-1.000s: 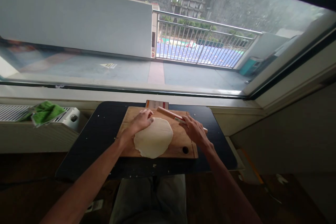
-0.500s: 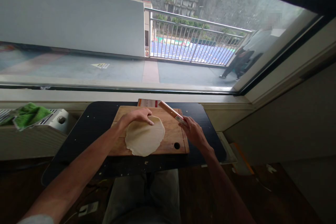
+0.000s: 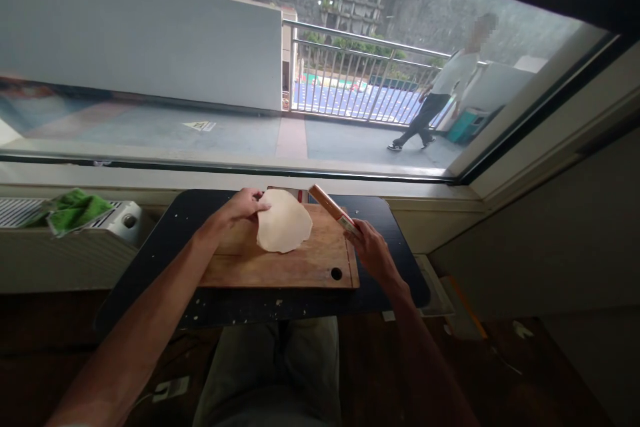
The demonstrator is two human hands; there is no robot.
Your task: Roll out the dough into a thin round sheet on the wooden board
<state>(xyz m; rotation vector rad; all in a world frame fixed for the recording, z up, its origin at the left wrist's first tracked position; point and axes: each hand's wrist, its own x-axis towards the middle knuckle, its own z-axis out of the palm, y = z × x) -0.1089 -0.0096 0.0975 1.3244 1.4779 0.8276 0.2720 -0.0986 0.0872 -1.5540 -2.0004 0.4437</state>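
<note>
A wooden cutting board [image 3: 280,267] lies on a small black table [image 3: 165,260] below the window. My left hand [image 3: 240,208] pinches the far edge of a thin round sheet of dough [image 3: 284,221] and holds it lifted, hanging above the board's far half. My right hand [image 3: 367,247] is closed round one end of a wooden rolling pin [image 3: 331,208], which points up and away to the left, raised off the board at its right edge.
A green cloth [image 3: 70,210] rests on a white radiator [image 3: 75,247] to the left. White crumbs dot the table. An orange-and-white box edge [image 3: 303,195] shows behind the board. Outside the window a person [image 3: 440,93] walks past a metal railing.
The dough lay flat on the board; my left hand has taken its far edge and lifted it. My right hand raised the rolling pin slightly. A person walked into view outside.
</note>
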